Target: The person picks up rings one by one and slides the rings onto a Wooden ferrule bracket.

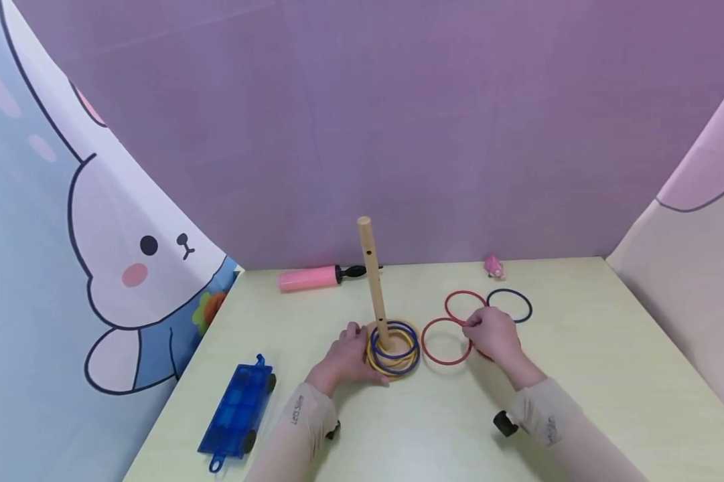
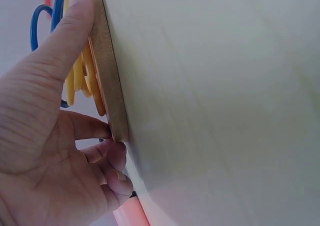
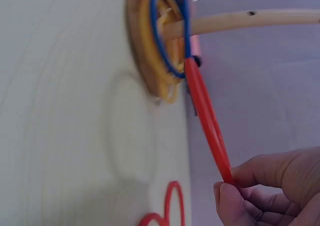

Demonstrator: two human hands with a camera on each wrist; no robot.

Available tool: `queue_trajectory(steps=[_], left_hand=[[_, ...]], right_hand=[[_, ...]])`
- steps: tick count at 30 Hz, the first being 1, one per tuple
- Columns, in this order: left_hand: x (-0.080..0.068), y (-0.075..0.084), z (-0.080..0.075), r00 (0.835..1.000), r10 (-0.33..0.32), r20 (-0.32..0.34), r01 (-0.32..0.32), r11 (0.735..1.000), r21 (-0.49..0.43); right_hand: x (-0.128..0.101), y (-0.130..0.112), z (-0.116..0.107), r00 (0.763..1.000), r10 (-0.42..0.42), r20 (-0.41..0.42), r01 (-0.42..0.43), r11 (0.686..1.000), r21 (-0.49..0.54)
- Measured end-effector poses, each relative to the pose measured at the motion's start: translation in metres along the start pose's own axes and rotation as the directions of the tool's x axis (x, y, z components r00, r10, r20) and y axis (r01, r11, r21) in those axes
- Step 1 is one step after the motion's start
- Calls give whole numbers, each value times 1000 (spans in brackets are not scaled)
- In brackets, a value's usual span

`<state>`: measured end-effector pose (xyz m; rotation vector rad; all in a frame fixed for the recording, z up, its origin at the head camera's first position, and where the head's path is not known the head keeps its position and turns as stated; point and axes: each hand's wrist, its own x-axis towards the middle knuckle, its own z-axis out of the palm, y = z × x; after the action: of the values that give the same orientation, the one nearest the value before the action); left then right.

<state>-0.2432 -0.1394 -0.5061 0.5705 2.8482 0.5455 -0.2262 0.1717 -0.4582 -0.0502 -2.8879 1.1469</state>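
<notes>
A wooden peg (image 1: 374, 278) stands on a round wooden base (image 1: 394, 365) stacked with yellow and blue rings (image 1: 394, 348). My left hand (image 1: 348, 353) grips the base's left edge (image 2: 107, 86), thumb on top beside the yellow rings (image 2: 80, 81). Just right of the base, my right hand (image 1: 473, 326) pinches a red ring (image 1: 446, 341). In the right wrist view the red ring (image 3: 207, 121) is tilted up off the table, with its far edge near the stacked rings (image 3: 165, 46) and my fingertips (image 3: 240, 183) on its near edge.
Another red ring (image 1: 465, 304) and a dark blue ring (image 1: 509, 304) lie behind my right hand. A pink pump (image 1: 310, 278) and a small pink toy (image 1: 494, 268) sit by the back wall. A blue toy truck (image 1: 238, 408) lies front left.
</notes>
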Motion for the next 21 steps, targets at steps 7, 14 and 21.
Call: queue_trajectory(steps=[7,14,21], left_hand=[[0,0,0,1000,5,-7,-5,1000,1],[0,1,0,1000,2,-8,-2,1000,9],[0,1,0,1000,-8,0,8,1000,2]], right_hand=[[-17,-11,-8,997,27,75,-43,972,232],[-31,-42,-18,987,-96,130,36,914,405],[-34,-87,-35,980,-164,113,83,851,518]])
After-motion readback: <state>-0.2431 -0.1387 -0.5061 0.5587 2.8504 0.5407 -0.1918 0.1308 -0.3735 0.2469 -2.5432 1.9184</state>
